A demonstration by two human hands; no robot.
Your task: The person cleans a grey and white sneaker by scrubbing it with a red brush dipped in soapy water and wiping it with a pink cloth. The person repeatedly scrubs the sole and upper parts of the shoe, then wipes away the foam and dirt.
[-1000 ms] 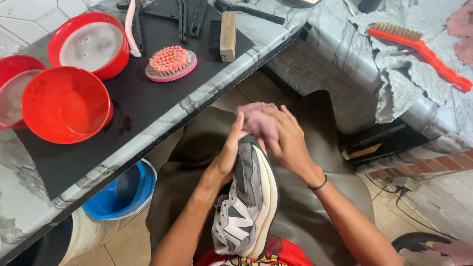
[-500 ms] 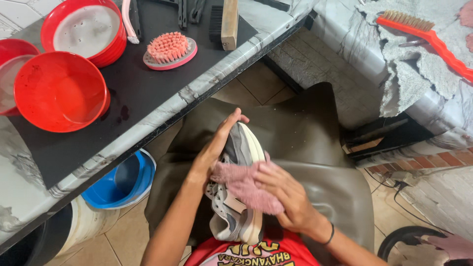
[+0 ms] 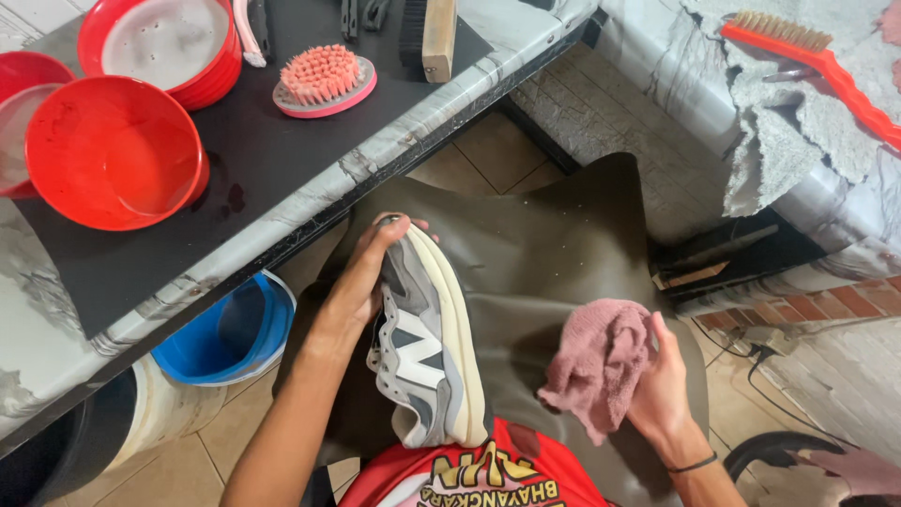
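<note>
Pink cloth [image 3: 601,361], bunched in right hand [image 3: 662,394], now lifted off grey shoe [image 3: 427,347] toward lower right; left hand [image 3: 361,282] gripping toe, wiping paused.

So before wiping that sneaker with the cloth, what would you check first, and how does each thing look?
1. Left hand gripping the grey sneaker: ok.
2. Pink cloth held in right hand: ok.
3. Cloth touching sneaker: not ok, apart.
4. Dark apron under the sneaker: ok.
5. Cloth damp: cannot tell.
6. Sneaker's side facing up for wiping: ok.
</note>
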